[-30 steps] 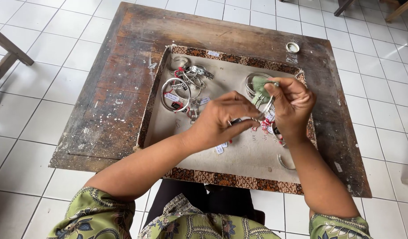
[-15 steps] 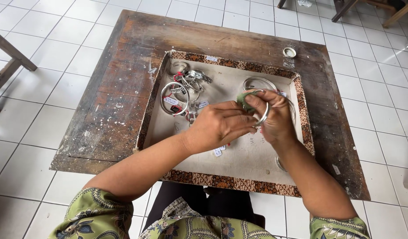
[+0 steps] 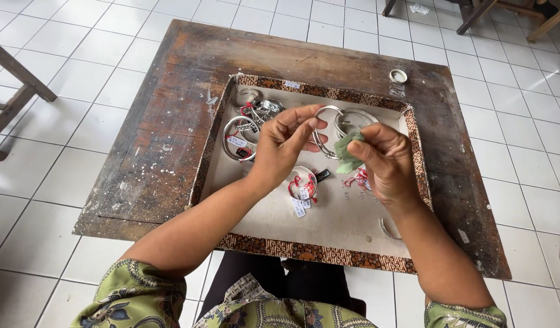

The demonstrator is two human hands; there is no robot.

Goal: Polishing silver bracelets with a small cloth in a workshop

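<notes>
Bangle (image 3: 321, 130) sits above the tray (image 3: 316, 250), pinched at its rim by your left hand (image 3: 280, 146). Your right hand (image 3: 386, 161) presses a green cloth (image 3: 348, 153) against it, fingers clenched on the cloth. Risk, as I judge it: a light pinch may let the bangle drop onto the tagged bracelets (image 3: 240, 138) in the tray. Your fingers hide the contact point.

a worn, low wooden table (image 3: 170, 152) stands on a white tiled floor (image 3: 43, 231); wooden furniture legs (image 3: 16, 79) show at the left edge and top right corner. daylight is even.
</notes>
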